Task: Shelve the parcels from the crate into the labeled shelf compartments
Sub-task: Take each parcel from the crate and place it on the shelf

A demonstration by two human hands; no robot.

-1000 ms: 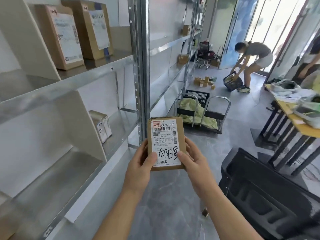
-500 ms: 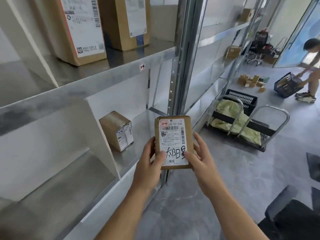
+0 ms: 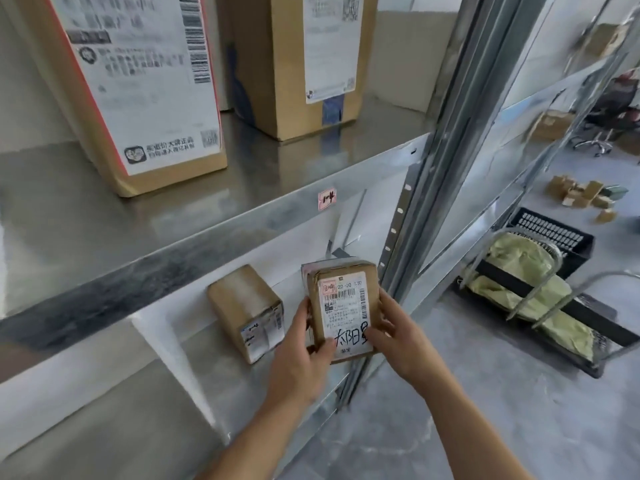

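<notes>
A small brown parcel (image 3: 343, 306) with a white label and black handwriting stands upright in both my hands, over the front of the lower shelf compartment (image 3: 221, 382). My left hand (image 3: 304, 355) grips its left edge and my right hand (image 3: 398, 337) its right edge. Just left of it a small cardboard box (image 3: 242, 306) sits in the same compartment. A pink tag (image 3: 327, 198) is stuck on the edge of the shelf above.
Two large labelled cartons (image 3: 138, 84) (image 3: 304, 64) stand on the upper shelf. A steel upright (image 3: 436, 188) rises right of my hands. On the floor to the right stands a trolley (image 3: 540, 299) with yellow-green bags and a black crate (image 3: 554, 237); small boxes (image 3: 581, 195) lie beyond.
The view has closed in on the shelf. My hands have carried the parcel left and forward, from in front of the steel upright into the lower compartment beside the small box.
</notes>
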